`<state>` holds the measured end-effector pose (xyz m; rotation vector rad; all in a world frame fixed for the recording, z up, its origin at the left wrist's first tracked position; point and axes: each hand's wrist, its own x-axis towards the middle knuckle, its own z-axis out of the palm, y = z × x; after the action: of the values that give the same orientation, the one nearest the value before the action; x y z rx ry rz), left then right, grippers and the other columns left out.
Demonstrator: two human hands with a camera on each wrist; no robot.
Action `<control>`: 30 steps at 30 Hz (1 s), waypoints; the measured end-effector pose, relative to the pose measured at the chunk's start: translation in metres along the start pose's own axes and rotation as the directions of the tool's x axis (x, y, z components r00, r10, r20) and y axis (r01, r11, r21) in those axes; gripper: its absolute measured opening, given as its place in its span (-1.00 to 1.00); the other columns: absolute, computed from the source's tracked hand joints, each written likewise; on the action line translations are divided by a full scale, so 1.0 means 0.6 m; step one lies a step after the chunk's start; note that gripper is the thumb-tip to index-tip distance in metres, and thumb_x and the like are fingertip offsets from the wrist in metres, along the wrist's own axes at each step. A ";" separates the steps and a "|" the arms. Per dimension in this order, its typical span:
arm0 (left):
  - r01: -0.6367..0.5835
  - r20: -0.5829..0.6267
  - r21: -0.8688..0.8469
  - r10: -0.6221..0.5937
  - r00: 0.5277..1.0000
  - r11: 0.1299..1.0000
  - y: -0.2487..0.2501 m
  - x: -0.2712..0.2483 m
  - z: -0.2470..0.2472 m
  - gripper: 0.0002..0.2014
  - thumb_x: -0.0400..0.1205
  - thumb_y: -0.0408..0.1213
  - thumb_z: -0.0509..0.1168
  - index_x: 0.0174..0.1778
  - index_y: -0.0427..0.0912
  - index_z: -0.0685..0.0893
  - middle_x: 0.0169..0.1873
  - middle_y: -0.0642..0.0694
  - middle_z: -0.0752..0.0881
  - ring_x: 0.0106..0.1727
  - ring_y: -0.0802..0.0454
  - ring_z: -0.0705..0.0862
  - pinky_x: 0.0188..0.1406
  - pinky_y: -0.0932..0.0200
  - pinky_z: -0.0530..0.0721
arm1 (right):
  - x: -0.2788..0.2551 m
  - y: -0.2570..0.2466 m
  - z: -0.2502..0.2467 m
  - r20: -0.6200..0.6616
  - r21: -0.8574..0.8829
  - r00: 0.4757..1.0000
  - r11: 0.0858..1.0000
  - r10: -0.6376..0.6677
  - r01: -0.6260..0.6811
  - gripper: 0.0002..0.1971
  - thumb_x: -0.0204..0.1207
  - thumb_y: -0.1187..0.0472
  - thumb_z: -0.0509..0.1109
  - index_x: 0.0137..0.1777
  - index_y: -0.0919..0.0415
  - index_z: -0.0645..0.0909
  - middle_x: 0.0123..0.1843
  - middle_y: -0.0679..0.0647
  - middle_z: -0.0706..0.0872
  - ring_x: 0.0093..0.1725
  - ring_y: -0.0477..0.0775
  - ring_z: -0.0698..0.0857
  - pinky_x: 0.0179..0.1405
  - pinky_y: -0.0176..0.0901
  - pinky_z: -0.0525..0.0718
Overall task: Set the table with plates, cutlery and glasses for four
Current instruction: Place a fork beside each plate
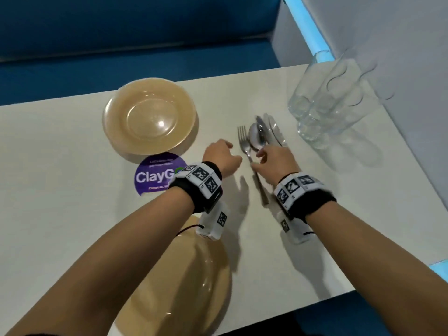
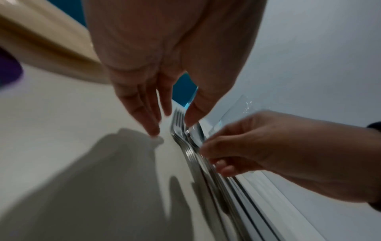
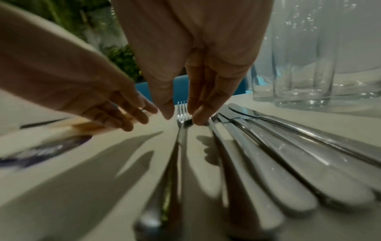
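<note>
A pile of cutlery lies on the white table (image 1: 72,202): forks (image 1: 243,141) on its left, spoons (image 1: 257,137) in the middle, knives (image 1: 274,132) on the right. My right hand (image 1: 258,157) is over the fork necks, with thumb and straight fingers on either side of the top fork (image 3: 182,130), which lies flat; the fingertips (image 3: 198,119) touch the metal. My left hand (image 1: 225,151) hovers just left of the forks (image 2: 178,124), fingers pointing down, holding nothing. One beige plate (image 1: 150,117) sits at the far side, another (image 1: 194,275) at the near edge under my left forearm.
Several clear glasses (image 1: 322,105) stand clustered at the far right by the wall (image 1: 400,69), just behind the knives (image 3: 288,146). A round purple sticker (image 1: 155,175) lies between the plates. A blue bench (image 1: 121,32) runs behind the table.
</note>
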<state>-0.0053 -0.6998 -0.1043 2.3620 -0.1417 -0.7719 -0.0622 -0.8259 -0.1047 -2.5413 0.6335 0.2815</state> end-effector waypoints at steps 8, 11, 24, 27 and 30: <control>0.213 0.075 -0.147 -0.203 0.976 0.966 0.026 0.019 0.063 -0.73 0.56 -0.28 0.23 -0.08 -0.38 0.78 -0.07 -0.30 0.80 0.02 -0.23 0.75 0.10 0.00 0.71 | 0.018 -0.003 0.015 0.141 -0.209 0.979 0.963 -0.144 0.172 -0.83 0.56 0.30 0.31 0.00 0.37 0.68 0.06 0.30 0.74 0.12 0.27 0.70 0.05 -0.04 0.61; 0.234 0.099 -0.237 -0.217 0.971 0.943 0.016 0.025 0.064 -0.75 0.53 -0.30 0.31 -0.09 -0.44 0.78 -0.09 -0.39 0.79 -0.10 -0.21 0.74 0.14 -0.11 0.72 | 0.025 0.000 0.018 0.173 -0.167 0.979 0.976 -0.108 0.137 -0.83 0.55 0.30 0.31 -0.26 0.32 0.62 -0.23 0.22 0.68 -0.07 0.26 0.67 -0.12 -0.07 0.58; 0.111 -0.004 -0.660 -0.151 0.988 0.743 -0.014 -0.015 0.019 -0.85 0.65 -0.44 0.29 0.06 -0.41 0.69 -0.31 -0.21 0.66 -0.31 -0.05 0.67 -0.31 0.27 0.76 | 0.011 -0.036 -0.006 0.233 0.379 0.968 0.925 -0.094 -0.001 -0.93 0.39 0.27 0.50 -0.29 0.20 0.68 -0.22 0.20 0.80 -0.18 0.10 0.82 -0.06 -0.11 0.80; 0.072 -0.056 -0.706 -0.157 0.986 0.705 -0.034 -0.041 -0.007 -0.90 0.63 -0.42 0.31 0.02 -0.33 0.68 -0.31 -0.17 0.67 -0.34 0.04 0.66 -0.40 0.39 0.72 | -0.005 -0.061 0.000 0.308 0.476 0.943 0.879 -0.129 -0.036 -0.91 0.43 0.31 0.49 -0.30 0.26 0.70 -0.19 0.27 0.80 -0.17 0.15 0.82 0.01 -0.07 0.79; 0.022 -0.114 -0.734 -0.154 0.981 0.678 -0.068 -0.073 -0.039 -0.82 0.62 -0.40 0.34 0.09 -0.40 0.71 -0.33 -0.15 0.70 -0.36 0.07 0.69 -0.38 0.40 0.72 | -0.027 -0.099 0.012 0.334 0.509 0.924 0.861 -0.187 -0.010 -0.93 0.45 0.32 0.48 -0.25 0.28 0.72 -0.25 0.22 0.79 -0.26 0.10 0.81 -0.06 -0.16 0.80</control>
<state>-0.0316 -0.6422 -0.0929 1.6409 0.3143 -0.5244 -0.0480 -0.7703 -0.0809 -1.9333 0.3723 0.4838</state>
